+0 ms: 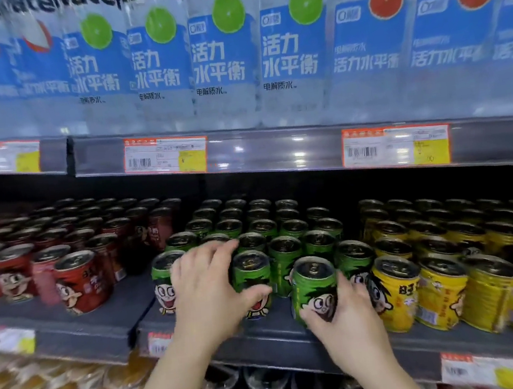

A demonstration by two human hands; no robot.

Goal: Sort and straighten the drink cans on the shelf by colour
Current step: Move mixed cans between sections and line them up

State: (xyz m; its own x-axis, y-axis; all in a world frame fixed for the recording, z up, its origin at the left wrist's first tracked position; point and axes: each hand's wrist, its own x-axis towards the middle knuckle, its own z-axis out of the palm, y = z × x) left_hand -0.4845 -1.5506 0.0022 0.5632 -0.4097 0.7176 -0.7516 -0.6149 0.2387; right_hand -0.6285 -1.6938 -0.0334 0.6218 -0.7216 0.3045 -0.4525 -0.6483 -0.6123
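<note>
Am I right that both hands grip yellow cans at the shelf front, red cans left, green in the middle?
Not quite: the head view shows the left hand and right hand each on green cans, not yellow. The rest stands.

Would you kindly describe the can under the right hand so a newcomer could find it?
Find the middle shelf, between red and yellow cans. In the green block's front row, the right hand wraps a green can. It alone stands forward of the row, beside the first yellow can.
</note>
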